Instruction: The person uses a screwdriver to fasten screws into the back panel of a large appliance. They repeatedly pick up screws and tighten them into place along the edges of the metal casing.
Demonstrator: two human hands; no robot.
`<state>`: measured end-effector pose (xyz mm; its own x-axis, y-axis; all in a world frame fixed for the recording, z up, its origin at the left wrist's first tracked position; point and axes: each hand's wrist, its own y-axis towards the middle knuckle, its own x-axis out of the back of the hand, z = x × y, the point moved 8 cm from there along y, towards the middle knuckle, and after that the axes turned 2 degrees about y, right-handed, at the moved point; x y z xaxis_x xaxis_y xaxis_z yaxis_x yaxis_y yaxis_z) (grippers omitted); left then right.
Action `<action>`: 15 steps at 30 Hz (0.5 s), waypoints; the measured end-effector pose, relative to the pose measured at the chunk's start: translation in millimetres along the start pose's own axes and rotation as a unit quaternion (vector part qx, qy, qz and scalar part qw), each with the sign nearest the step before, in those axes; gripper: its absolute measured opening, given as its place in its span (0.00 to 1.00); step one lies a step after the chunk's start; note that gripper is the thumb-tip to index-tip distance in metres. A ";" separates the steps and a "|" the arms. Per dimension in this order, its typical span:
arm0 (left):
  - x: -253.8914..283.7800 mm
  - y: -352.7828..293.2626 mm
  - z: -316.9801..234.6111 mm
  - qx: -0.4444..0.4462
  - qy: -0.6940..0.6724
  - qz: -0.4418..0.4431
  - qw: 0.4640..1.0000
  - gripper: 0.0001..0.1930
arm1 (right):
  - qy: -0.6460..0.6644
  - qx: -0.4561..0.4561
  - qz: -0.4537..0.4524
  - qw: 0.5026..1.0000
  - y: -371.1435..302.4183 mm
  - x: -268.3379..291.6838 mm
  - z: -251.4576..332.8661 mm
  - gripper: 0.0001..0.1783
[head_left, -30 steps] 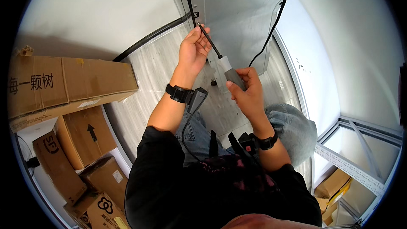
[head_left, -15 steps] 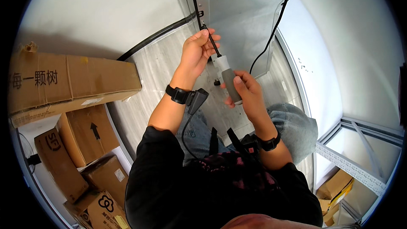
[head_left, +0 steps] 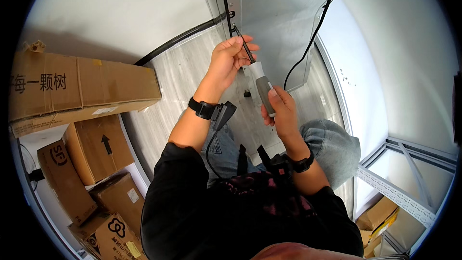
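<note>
grasped in the right hand (head_left: 283,110), shaft (head_left: 247,49) pinched by the left hand (head_left: 225,61), the screwdriver (head_left: 264,90) points at the cabinet (head_left: 279,24); grey floor (head_left: 175,70) lies below, boxes (head_left: 115,79) leftward; tip contact is unclear, cabinet top cropped.

Storeroom, perhaps, with cartons (head_left: 91,149)

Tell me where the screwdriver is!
In the head view, the screwdriver is upper-middle, near the metal panel, handle in the right hand, shaft at the left hand.
</note>
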<state>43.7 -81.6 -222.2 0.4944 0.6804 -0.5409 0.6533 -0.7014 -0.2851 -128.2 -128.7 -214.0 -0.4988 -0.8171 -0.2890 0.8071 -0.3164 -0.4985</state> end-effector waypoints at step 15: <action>-2.5 -3.3 -1.2 0.007 -0.013 0.025 1.000 0.12 | 0.059 0.041 -0.030 0.997 4.2 5.7 6.7 0.15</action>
<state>41.0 -80.8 -219.0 0.5114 0.6380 -0.5756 0.6193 -0.7381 -0.2678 -125.6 -137.9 -212.2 -0.5771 -0.7349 -0.3563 0.7950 -0.4056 -0.4510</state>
